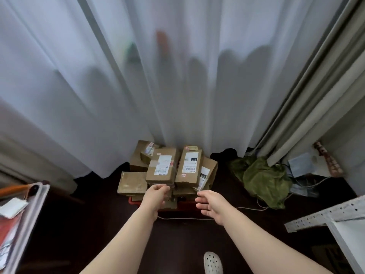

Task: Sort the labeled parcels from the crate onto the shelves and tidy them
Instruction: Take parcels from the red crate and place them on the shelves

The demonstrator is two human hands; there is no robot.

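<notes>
Several brown cardboard parcels with white labels are heaped on a red crate (185, 204) on the dark floor by the curtain. Two long labelled parcels lie on top, one at the left (162, 167) and one at the right (189, 165). A plain flat parcel (132, 182) sits at the heap's left. My left hand (155, 196) hovers at the near edge of the left top parcel with fingers curled and holds nothing. My right hand (210, 204) is spread open just in front of the heap's right side, also with nothing in it.
White sheer curtains (138, 86) hang behind the heap. A green cloth bundle (264, 180) and cables lie at the right. A white perforated shelf frame (325, 216) juts in at the lower right, a white rack (29, 210) at the lower left. A white shoe (212, 263) stands below.
</notes>
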